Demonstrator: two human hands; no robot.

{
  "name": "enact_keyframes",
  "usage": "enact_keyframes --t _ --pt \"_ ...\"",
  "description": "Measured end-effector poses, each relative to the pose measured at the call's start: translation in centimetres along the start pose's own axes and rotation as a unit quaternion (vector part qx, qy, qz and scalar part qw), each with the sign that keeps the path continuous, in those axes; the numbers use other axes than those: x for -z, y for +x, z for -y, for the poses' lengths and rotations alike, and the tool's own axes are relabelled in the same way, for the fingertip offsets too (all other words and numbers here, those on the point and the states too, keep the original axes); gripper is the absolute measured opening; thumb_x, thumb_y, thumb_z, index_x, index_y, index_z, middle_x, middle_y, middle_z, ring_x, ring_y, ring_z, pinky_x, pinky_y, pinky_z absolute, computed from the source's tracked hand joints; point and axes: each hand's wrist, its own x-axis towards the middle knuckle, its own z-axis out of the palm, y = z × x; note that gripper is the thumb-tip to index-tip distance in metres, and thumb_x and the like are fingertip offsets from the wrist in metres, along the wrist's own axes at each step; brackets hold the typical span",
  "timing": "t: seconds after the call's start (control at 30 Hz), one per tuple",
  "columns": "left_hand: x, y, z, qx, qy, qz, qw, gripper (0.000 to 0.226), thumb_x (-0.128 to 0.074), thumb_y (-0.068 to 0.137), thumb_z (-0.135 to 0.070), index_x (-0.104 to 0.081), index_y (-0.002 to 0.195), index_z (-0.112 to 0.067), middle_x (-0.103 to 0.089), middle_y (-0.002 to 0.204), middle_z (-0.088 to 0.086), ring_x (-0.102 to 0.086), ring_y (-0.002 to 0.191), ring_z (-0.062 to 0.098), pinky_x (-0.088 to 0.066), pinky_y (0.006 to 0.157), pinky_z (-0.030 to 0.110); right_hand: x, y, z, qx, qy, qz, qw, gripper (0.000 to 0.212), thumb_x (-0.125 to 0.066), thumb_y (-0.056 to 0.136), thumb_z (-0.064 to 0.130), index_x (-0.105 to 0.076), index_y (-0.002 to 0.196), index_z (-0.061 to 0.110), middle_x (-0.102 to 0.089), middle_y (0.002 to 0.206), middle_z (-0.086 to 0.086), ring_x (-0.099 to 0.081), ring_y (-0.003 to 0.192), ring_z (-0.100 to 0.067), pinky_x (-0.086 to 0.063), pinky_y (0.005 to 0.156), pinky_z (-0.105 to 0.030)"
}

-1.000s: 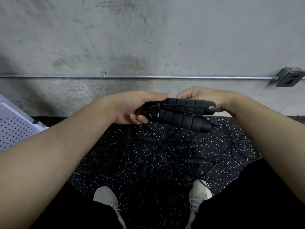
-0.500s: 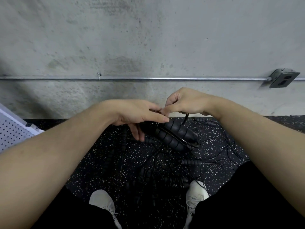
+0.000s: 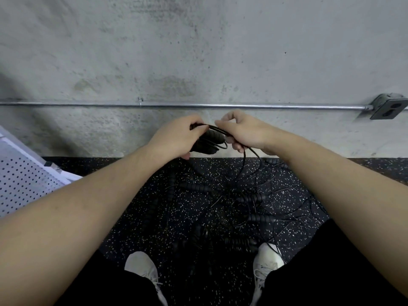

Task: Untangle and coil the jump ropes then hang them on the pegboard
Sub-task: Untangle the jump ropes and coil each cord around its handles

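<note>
Black rope handles (image 3: 206,141) sit gripped in the left hand (image 3: 176,138), while the right hand (image 3: 242,131) pinches the cord (image 3: 245,155) to wrap it. So rope one's mid-coil, I'd say. Rest are one tangled pile (image 3: 234,202) on the floor. Pegboard (image 3: 24,184) looks bare, nothing hung yet.
</note>
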Motion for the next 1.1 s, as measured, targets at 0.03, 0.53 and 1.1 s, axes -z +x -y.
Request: enact_keyframes --t 0.03,0.53,1.1 --pt "0.0 0.0 0.2 0.009 -0.021 -0.006 1.0 0.013 -0.054 0.103 -0.043 -0.065 0.1 -0.037 -0.066 0.1 -0.006 -0.076 0.079 0.031 -0.064 0.071 0.05 -0.1 0.0 0.1 -0.004 0.016 0.004 1.0 0.023 -0.045 0.106 0.042 -0.048 0.101 0.02 -0.051 0.066 0.002 -0.042 0.045 -0.011 -0.037 0.049 -0.026" --pt "0.6 0.6 -1.1 0.172 -0.484 -0.094 0.853 0.03 -0.064 0.097 -0.046 -0.052 0.101 -0.019 -0.069 0.096 0.013 -0.068 0.059 0.023 -0.051 0.045 0.022 -2.2 -0.6 0.8 0.042 0.08 0.063 0.994 0.036 -0.034 0.11 0.04 -0.052 0.089 0.017 -0.036 0.049 0.008 -0.028 0.042 -0.01 -0.025 0.042 -0.024" --pt "3.4 0.2 -0.6 0.172 -0.586 0.003 0.792 0.016 -0.063 0.097 -0.033 -0.063 0.093 -0.017 -0.064 0.076 0.005 -0.055 0.051 0.014 -0.034 0.031 0.012 -0.8 -1.2 -0.3 0.103 0.092 0.09 0.986 0.033 -0.036 0.11 0.03 -0.063 0.096 0.016 -0.035 0.059 0.007 -0.029 0.051 -0.009 -0.025 0.048 -0.023"
